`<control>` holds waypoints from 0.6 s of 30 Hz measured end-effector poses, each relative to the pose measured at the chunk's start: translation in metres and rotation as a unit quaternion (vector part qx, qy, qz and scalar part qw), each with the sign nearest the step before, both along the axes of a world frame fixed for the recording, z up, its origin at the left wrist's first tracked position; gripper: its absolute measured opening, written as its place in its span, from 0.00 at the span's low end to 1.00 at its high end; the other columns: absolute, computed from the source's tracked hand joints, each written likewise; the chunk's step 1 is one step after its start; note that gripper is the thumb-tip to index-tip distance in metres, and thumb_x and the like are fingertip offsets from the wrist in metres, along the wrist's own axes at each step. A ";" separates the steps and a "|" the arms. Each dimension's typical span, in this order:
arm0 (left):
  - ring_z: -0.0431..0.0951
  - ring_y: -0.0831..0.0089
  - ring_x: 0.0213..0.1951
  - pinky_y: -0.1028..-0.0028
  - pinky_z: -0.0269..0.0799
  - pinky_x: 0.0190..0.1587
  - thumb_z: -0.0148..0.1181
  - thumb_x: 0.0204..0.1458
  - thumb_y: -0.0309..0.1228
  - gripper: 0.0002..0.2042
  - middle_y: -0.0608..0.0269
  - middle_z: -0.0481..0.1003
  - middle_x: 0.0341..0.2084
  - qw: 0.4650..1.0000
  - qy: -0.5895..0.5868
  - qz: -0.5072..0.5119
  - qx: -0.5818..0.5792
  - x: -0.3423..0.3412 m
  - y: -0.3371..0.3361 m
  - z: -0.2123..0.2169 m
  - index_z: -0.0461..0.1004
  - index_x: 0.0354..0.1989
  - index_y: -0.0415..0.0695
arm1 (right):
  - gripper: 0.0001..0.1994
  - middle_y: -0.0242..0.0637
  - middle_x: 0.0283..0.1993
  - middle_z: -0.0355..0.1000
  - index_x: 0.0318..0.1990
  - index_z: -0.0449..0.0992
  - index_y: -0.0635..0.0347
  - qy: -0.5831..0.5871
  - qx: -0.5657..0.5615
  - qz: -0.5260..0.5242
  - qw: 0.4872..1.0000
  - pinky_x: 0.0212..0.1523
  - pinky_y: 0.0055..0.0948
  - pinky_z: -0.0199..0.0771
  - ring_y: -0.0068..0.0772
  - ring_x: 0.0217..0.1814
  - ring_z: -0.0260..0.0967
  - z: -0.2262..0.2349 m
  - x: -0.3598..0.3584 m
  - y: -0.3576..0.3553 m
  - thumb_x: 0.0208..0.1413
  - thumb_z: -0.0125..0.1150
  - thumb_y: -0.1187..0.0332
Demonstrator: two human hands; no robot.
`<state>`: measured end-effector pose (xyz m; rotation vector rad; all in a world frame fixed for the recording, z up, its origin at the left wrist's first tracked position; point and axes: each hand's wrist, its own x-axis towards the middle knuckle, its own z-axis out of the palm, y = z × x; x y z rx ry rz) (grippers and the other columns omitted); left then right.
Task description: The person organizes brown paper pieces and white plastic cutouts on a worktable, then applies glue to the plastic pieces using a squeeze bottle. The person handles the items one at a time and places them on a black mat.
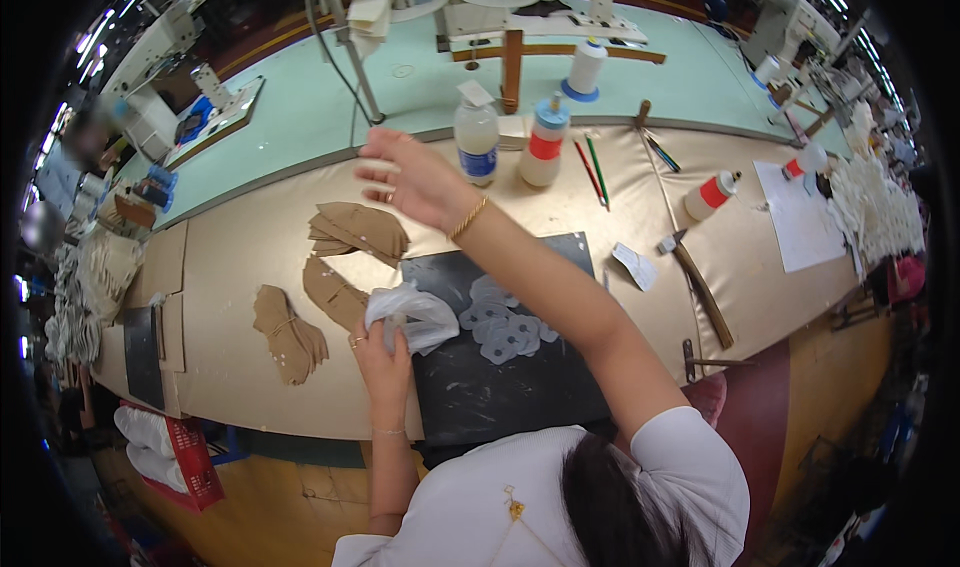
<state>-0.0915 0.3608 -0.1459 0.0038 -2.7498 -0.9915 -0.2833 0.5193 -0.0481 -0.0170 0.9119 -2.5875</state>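
My left hand (pixel 382 367) grips the edge of a crumpled white plastic bag (pixel 425 317) at the left edge of a black board (pixel 480 397). Stretched across the table to the far left, my right hand (pixel 410 175) is in the air with its fingers apart and nothing visible in it. Thin, pale, rounded pieces (pixel 505 332) with dark spots lie scattered on the board beside the bag. Left of the bag are stacks of brown cut pieces (pixel 360 229), and one bundle (pixel 288 335) appears tied around its middle. My right forearm hides part of the board.
Beyond my right arm stand a clear bottle (pixel 477 137) and a squeeze bottle with a red band (pixel 545 142). Pencils (pixel 592 172), a hammer (pixel 700 287) and a white sheet (pixel 800 217) lie to the right. Sewing machines line the green table (pixel 420 77) behind. A red crate (pixel 195 462) sits low left.
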 end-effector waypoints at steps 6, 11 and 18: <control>0.68 0.47 0.45 0.58 0.65 0.50 0.56 0.51 0.26 0.12 0.43 0.69 0.46 1.000 0.001 0.009 -0.009 0.007 -0.007 0.009 0.73 0.41 0.30 | 0.32 0.39 0.46 0.60 0.55 0.60 0.53 -0.048 0.077 -0.151 0.984 0.42 0.41 0.67 0.39 0.43 0.64 0.042 -0.089 -0.029 0.52 0.60 0.40; 0.72 0.47 0.39 0.59 0.69 0.43 0.56 0.51 0.26 0.11 0.45 0.71 0.41 0.999 -0.018 0.006 0.028 0.018 -0.016 0.009 0.73 0.40 0.31 | 0.38 0.41 0.46 0.60 0.57 0.59 0.53 -0.041 0.067 -0.134 0.988 0.40 0.41 0.67 0.40 0.42 0.64 0.065 -0.136 -0.018 0.49 0.55 0.32; 0.73 0.48 0.40 0.60 0.70 0.41 0.56 0.51 0.24 0.10 0.46 0.71 0.42 0.996 -0.055 0.035 0.059 0.015 -0.015 0.021 0.74 0.41 0.34 | 0.14 0.41 0.40 0.71 0.49 0.65 0.63 0.018 0.104 -0.127 0.986 0.39 0.34 0.72 0.32 0.38 0.72 0.066 -0.148 -0.002 0.59 0.50 0.66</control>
